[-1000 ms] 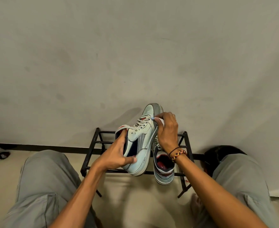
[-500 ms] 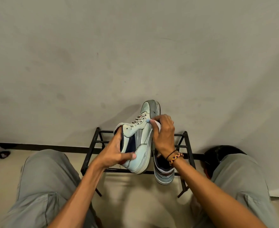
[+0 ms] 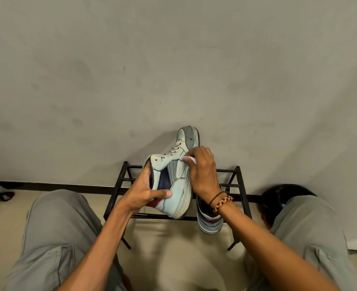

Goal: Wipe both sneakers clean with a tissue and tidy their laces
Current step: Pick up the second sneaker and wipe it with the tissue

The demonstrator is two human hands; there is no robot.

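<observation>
I see my left hand (image 3: pixel 146 192) gripping the pale sneaker (image 3: pixel 173 179) at its heel collar, thumb across the side, toe tipped up toward the wall. My right hand (image 3: pixel 202 173), just right of it, pinches a white tissue (image 3: pixel 187 159) against the upper near the laces. My right wrist hides most of the second sneaker (image 3: pixel 210 223) on the black metal-bar rack (image 3: pixel 239 185).

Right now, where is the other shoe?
In the head view, the second sneaker sits on the black rack, just right of the held sneaker, under the right hand.
</observation>
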